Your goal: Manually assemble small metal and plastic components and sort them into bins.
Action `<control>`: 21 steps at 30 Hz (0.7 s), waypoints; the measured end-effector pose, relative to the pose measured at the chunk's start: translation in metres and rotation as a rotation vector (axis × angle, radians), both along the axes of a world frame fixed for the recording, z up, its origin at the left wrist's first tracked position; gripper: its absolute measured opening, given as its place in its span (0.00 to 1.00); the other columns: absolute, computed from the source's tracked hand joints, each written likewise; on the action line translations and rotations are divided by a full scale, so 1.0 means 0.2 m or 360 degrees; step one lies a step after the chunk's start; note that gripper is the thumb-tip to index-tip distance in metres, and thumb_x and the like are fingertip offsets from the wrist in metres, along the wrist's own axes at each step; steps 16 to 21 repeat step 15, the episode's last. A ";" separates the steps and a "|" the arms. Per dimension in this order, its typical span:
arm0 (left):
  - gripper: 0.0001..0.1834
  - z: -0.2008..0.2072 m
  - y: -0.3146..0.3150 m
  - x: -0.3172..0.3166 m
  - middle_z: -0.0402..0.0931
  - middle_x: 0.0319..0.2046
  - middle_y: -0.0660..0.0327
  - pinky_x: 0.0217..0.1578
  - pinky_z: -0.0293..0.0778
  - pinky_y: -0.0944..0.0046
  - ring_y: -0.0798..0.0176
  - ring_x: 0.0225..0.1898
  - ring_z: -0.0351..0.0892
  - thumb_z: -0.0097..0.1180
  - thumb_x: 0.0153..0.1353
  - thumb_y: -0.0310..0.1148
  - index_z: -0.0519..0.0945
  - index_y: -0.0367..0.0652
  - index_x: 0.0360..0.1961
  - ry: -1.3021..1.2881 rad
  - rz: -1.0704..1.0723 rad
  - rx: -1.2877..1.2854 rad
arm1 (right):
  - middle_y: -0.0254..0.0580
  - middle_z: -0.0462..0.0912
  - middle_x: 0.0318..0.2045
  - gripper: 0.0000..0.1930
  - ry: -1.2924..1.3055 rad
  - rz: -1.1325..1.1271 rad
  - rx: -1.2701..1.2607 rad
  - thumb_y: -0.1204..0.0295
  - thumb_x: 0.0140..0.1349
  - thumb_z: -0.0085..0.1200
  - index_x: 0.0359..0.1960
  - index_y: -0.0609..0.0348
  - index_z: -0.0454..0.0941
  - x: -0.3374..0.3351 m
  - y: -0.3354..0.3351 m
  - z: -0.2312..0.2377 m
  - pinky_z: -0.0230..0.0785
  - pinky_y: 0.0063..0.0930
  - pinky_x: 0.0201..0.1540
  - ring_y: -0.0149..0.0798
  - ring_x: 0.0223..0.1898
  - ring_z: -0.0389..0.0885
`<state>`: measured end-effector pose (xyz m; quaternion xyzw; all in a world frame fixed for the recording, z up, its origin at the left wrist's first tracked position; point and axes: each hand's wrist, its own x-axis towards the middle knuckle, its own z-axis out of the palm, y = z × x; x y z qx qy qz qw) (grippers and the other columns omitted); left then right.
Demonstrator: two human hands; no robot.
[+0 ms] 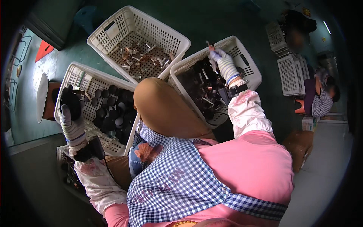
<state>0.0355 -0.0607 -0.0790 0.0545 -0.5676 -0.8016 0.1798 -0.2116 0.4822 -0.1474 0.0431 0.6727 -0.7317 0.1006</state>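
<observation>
My left hand (72, 126), in a striped glove, is closed around a black round piece (72, 103) over the left end of a white crate (102, 77). Several black round pieces (113, 109) lie in that crate. My right hand (224, 63), gloved alike, pinches a small part with a coppery, metallic look (211, 48) at the far side of another white crate (251, 70). Dark pieces (200, 81) with metal rods fill much of this crate. Exactly what the small part is cannot be made out.
Between them at the back stands a third white crate (159, 28) holding metal rods and copper-coloured bits (141, 56). My bent knee (153, 94) rises between the crates. A lower crate (62, 162) sits at left. Farther right are stacked crates (291, 75) and another person (321, 96).
</observation>
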 end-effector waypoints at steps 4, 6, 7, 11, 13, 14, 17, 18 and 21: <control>0.39 0.02 0.04 -0.02 0.71 0.62 0.62 0.58 0.71 0.56 0.61 0.58 0.73 0.65 0.59 0.50 0.67 0.44 0.67 0.0004 0.0002 0.0031 | 0.45 0.86 0.44 0.21 0.0082 0.0193 0.1234 0.56 0.63 0.61 0.49 0.59 0.82 0.12 0.12 -0.21 0.70 0.32 0.55 0.40 0.46 0.82; 0.39 0.04 0.06 -0.03 0.71 0.61 0.61 0.57 0.73 0.57 0.60 0.57 0.74 0.65 0.59 0.50 0.67 0.43 0.67 -0.0004 -0.0018 0.0006 | 0.48 0.85 0.45 0.20 0.0102 0.0345 0.1479 0.57 0.63 0.59 0.48 0.59 0.83 0.19 0.07 -0.27 0.71 0.33 0.55 0.44 0.48 0.83; 0.40 0.04 0.08 -0.04 0.72 0.61 0.60 0.55 0.74 0.57 0.60 0.56 0.75 0.66 0.58 0.51 0.68 0.42 0.66 0.0000 0.0040 -0.0009 | 0.49 0.85 0.46 0.20 0.0161 0.0458 0.1582 0.57 0.62 0.59 0.48 0.59 0.83 0.21 0.02 -0.29 0.71 0.34 0.54 0.47 0.49 0.83; 0.42 0.05 0.14 -0.06 0.72 0.60 0.57 0.52 0.77 0.55 0.59 0.53 0.76 0.68 0.56 0.52 0.69 0.38 0.65 -0.0011 0.0106 0.0010 | 0.48 0.84 0.46 0.18 0.0202 0.0546 0.1859 0.56 0.61 0.56 0.47 0.50 0.84 0.25 -0.17 -0.37 0.72 0.40 0.54 0.52 0.50 0.81; 0.44 0.05 0.14 -0.06 0.71 0.60 0.56 0.54 0.76 0.52 0.58 0.54 0.76 0.69 0.54 0.53 0.69 0.38 0.65 -0.0032 0.0129 -0.0024 | 0.48 0.83 0.48 0.17 0.0143 0.0592 0.1988 0.57 0.61 0.57 0.47 0.51 0.84 0.25 -0.23 -0.40 0.72 0.40 0.56 0.52 0.51 0.80; 0.44 0.05 0.15 -0.06 0.72 0.60 0.56 0.55 0.75 0.51 0.57 0.55 0.75 0.69 0.53 0.54 0.69 0.39 0.65 -0.0062 0.0181 -0.0043 | 0.48 0.83 0.48 0.18 0.0138 0.0628 0.2048 0.56 0.61 0.58 0.48 0.51 0.84 0.24 -0.25 -0.42 0.71 0.41 0.56 0.52 0.51 0.80; 0.45 0.04 0.15 -0.06 0.72 0.60 0.56 0.55 0.75 0.49 0.55 0.56 0.74 0.70 0.53 0.54 0.69 0.39 0.65 -0.0094 0.0237 -0.0060 | 0.48 0.83 0.49 0.20 0.0109 0.0657 0.2090 0.55 0.60 0.58 0.48 0.51 0.84 0.23 -0.27 -0.43 0.71 0.41 0.56 0.51 0.52 0.80; 0.45 0.04 0.15 -0.06 0.72 0.60 0.56 0.55 0.75 0.49 0.55 0.56 0.74 0.70 0.53 0.54 0.69 0.39 0.65 -0.0094 0.0237 -0.0060 | 0.48 0.83 0.49 0.20 0.0109 0.0657 0.2090 0.55 0.60 0.58 0.48 0.51 0.84 0.23 -0.27 -0.43 0.71 0.41 0.56 0.51 0.52 0.80; 0.45 0.04 0.15 -0.06 0.72 0.60 0.56 0.55 0.75 0.49 0.55 0.56 0.74 0.70 0.53 0.54 0.69 0.39 0.65 -0.0094 0.0237 -0.0060 | 0.48 0.83 0.49 0.20 0.0109 0.0657 0.2090 0.55 0.60 0.58 0.48 0.51 0.84 0.23 -0.27 -0.43 0.71 0.41 0.56 0.51 0.52 0.80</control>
